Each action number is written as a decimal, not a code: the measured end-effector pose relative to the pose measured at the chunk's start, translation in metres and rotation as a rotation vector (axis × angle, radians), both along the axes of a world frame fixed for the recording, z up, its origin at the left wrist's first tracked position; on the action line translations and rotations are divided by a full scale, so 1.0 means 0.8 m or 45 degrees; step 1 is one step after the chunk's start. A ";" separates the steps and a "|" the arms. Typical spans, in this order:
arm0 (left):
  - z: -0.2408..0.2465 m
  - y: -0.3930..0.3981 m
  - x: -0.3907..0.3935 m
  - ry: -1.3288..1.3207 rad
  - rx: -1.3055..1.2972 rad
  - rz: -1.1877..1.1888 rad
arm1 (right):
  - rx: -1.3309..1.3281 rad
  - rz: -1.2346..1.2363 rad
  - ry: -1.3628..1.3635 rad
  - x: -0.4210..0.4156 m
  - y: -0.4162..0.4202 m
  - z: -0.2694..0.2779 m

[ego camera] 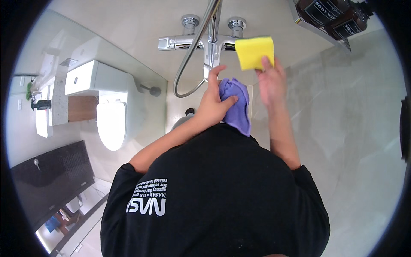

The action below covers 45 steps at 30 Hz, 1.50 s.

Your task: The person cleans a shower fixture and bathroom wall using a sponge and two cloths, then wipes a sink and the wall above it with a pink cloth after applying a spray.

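Observation:
A folded purple cloth (236, 102) hangs from my left hand (213, 102), the thumb pressed across its face. The index finger of that hand points up beside the spout of a chrome shower mixer (212, 54). In my right hand (273, 80) is a yellow sponge (256, 53), its flat face turned up and my thumb on its lower edge. The sponge covers the right end of the mixer in this view; whether it touches the metal I cannot tell. Behind the sponge my other right-hand fingers are mostly hidden.
A metal shower hose (183, 70) loops down left of the mixer. At upper right a wall shelf (321, 33) carries brown bottles (345, 25). Beyond a glass panel (128, 61) on the left stand a white toilet (111, 123) and a basin counter (60, 102). A dark door (54, 180) lies lower left.

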<state>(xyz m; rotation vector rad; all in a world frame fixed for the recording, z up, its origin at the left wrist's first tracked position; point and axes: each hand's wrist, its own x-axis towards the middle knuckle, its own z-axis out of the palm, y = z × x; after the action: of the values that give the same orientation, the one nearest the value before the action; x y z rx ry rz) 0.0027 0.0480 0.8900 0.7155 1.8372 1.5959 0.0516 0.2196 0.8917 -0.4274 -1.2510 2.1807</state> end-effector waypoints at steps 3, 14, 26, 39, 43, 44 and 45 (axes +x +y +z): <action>0.000 -0.019 -0.016 -0.089 0.007 -0.166 | 0.379 0.144 -0.287 -0.040 0.052 0.018; 0.008 -0.031 -0.064 0.223 -0.160 0.038 | 1.522 0.284 -0.392 -0.136 0.075 -0.020; 0.006 -0.015 -0.087 0.242 -0.219 0.039 | 1.815 0.146 -0.262 -0.138 0.071 -0.026; 0.007 -0.003 -0.085 0.428 -0.332 0.053 | 1.992 0.147 -0.328 -0.175 0.065 -0.026; 0.007 -0.001 -0.084 0.424 -0.308 0.078 | 2.000 0.166 -0.304 -0.161 0.059 -0.021; 0.005 -0.001 -0.082 0.448 -0.291 0.085 | 1.977 0.168 -0.290 -0.158 0.059 -0.023; 0.004 0.000 -0.081 0.472 -0.274 0.092 | 1.959 0.182 -0.282 -0.160 0.061 -0.023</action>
<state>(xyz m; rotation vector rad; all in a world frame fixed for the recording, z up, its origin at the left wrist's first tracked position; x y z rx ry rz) -0.0621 0.0476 0.8931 0.8999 2.2820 1.3455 -0.0763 0.2681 0.8732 0.1024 -2.6021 0.7154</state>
